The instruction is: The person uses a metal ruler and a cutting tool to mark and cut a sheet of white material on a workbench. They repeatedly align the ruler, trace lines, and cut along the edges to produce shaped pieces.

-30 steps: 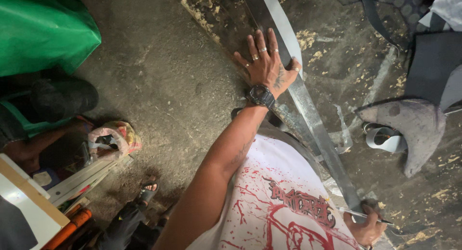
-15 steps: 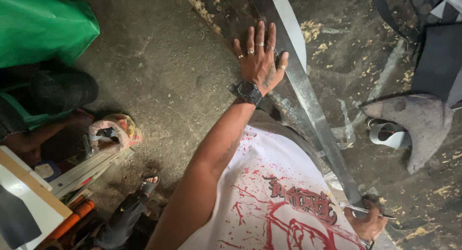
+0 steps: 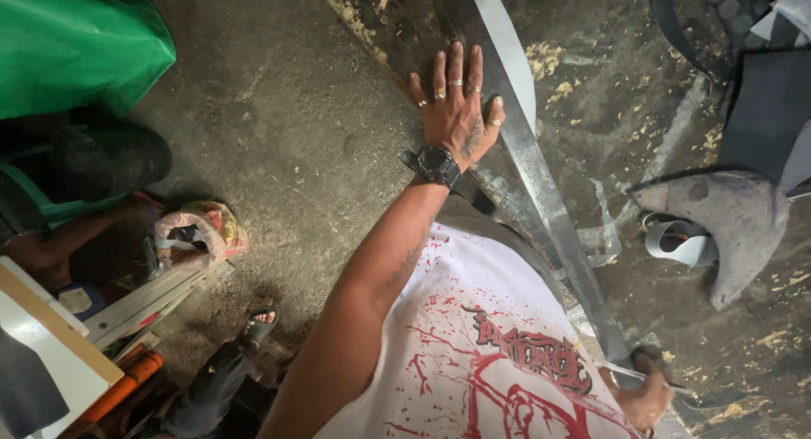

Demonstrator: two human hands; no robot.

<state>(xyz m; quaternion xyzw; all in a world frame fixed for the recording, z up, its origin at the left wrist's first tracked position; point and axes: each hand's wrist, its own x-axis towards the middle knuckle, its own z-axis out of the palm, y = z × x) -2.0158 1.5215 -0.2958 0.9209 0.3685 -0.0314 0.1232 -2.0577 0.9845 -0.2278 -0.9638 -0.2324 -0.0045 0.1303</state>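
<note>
At 10 o'clock in the head view a green plastic sheet lay bunched, with a dark round bundle just under it. Below that, at 8 o'clock, a crumpled plastic bag sat on the concrete floor, beside pale flat strips and an orange-handled tool that lay against a white board with a wooden edge. At 6 o'clock a sandalled foot of the person showed, next to the white shirt with red print.

The left hand reached out toward 12 o'clock, palm down. Its fingers were spread flat, 4 of them wearing rings, and a black wristwatch sat on the wrist. The hand pressed on a long grey metal bar that ran across the floor from 12 o'clock down to 5 o'clock; the thumb rested on the bar's near edge.

At 5 o'clock the right hand sat at the lower end of the bar, its fingers pressed together around a thin pen-like marker whose tip lay just beside the bar.

At 3 o'clock a roll of grey tape stood near a grey wedge-shaped piece, well apart from both hands. Dark fabric lay at 2 o'clock.
</note>
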